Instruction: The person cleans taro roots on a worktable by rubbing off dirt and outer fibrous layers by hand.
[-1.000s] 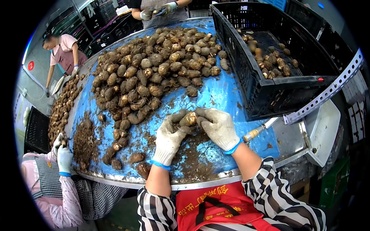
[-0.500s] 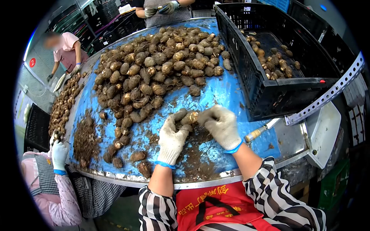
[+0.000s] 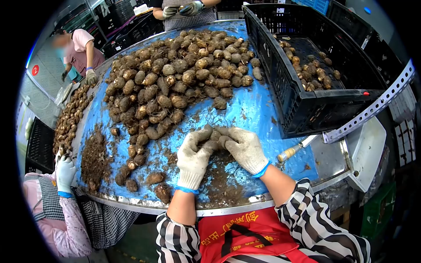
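Observation:
A brown taro root (image 3: 214, 137) is held between my two gloved hands above the blue sheet (image 3: 258, 116). My left hand (image 3: 193, 157) is closed around its left side. My right hand (image 3: 244, 149) pinches it from the right, and the fingers hide much of it. Dark soil and root hairs (image 3: 221, 184) lie on the sheet below my hands. Beyond them rises a big heap of unpeeled taro roots (image 3: 175, 74). To the right of my right hand lies a knife with a wooden handle (image 3: 288, 153).
A black crate (image 3: 324, 107) with some taro roots in it stands at right, beside a perforated metal strip (image 3: 372, 109). Loose taro roots (image 3: 162, 192) lie near the front edge. Co-workers' gloved hands (image 3: 66, 173) are at the left, and others at the far side.
My right hand has come down and closed in on the taro root, nearer my left hand. At the far left, a co-worker has shifted to a more upright posture.

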The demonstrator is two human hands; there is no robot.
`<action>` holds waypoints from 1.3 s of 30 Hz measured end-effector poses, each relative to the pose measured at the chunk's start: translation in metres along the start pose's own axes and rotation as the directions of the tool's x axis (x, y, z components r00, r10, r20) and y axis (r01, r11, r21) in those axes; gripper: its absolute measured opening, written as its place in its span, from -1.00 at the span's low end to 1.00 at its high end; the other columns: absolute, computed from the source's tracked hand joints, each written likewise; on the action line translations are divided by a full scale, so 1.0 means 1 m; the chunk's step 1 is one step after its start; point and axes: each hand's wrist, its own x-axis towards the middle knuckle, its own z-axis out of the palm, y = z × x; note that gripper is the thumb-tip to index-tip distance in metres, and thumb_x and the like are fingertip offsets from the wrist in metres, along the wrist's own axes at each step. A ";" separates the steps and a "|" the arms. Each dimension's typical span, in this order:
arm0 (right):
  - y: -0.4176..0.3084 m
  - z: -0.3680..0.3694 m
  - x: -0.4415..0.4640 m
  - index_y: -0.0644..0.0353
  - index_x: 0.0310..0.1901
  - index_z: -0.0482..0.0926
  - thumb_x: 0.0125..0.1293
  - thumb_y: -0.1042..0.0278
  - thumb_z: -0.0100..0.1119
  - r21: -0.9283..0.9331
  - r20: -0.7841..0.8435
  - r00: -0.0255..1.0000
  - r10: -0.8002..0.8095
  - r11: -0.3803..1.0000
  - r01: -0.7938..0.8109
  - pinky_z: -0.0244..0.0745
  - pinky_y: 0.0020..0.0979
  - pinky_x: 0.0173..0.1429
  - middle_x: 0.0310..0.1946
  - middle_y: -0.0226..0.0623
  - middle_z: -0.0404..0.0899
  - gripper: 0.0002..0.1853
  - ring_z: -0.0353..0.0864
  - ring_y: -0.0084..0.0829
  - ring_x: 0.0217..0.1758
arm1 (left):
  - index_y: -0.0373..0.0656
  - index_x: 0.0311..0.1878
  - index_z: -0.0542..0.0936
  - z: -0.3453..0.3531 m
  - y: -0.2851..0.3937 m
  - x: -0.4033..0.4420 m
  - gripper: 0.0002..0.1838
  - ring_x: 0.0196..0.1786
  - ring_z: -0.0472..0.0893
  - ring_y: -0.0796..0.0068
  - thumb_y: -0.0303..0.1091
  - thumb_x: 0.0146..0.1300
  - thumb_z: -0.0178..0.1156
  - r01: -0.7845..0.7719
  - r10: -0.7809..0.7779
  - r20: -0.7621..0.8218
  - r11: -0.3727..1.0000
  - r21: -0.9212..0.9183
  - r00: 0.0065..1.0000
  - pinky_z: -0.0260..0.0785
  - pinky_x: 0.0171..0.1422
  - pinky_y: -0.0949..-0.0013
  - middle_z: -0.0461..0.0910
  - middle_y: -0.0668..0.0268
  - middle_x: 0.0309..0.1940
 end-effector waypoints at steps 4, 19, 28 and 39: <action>0.003 0.000 -0.001 0.29 -0.06 0.72 0.35 0.37 0.21 -0.010 -0.022 0.996 0.087 0.996 -0.088 0.61 -0.33 -0.09 -0.22 -0.08 0.74 -0.77 0.74 -0.28 -0.21 | -0.38 0.26 0.53 0.004 -0.003 -0.001 -0.48 0.13 0.62 0.41 -0.58 0.21 0.41 -0.182 0.170 0.080 0.963 0.200 0.982 0.48 0.30 0.34 0.64 0.17 0.10; -0.004 -0.002 0.003 0.38 0.00 0.65 0.30 0.58 0.19 0.113 -0.080 0.989 0.127 0.987 -0.118 0.57 -0.49 -0.08 -0.22 -0.26 0.72 -0.75 0.63 -0.56 -0.21 | -0.35 0.51 0.30 0.005 0.012 0.002 -0.32 0.21 0.57 0.44 -0.53 0.33 0.23 0.058 -0.080 0.168 0.989 0.134 0.983 0.45 0.32 0.37 0.55 0.14 0.27; 0.010 -0.011 0.010 0.32 0.06 0.67 0.30 0.56 0.10 -0.158 -0.155 0.987 -0.041 0.987 0.016 0.57 -0.33 0.13 -0.04 -0.08 0.67 -0.68 0.68 -0.35 0.00 | -0.38 0.54 0.12 0.004 0.001 0.007 -0.02 0.27 0.57 0.18 -0.19 0.21 0.45 0.250 -0.080 0.341 0.835 -0.491 0.936 0.58 0.27 0.16 0.45 0.02 0.29; -0.004 -0.011 0.005 0.25 0.05 0.67 0.27 0.25 0.30 -0.404 0.051 0.998 -0.041 0.913 0.058 0.57 -0.19 0.00 -0.20 -0.07 0.69 -0.63 0.71 -0.15 -0.08 | -0.31 0.52 0.27 0.006 0.008 0.004 -0.22 0.32 0.52 0.37 -0.18 0.35 0.33 0.079 -0.067 0.189 0.995 -0.057 0.980 0.43 0.37 0.32 0.47 0.13 0.36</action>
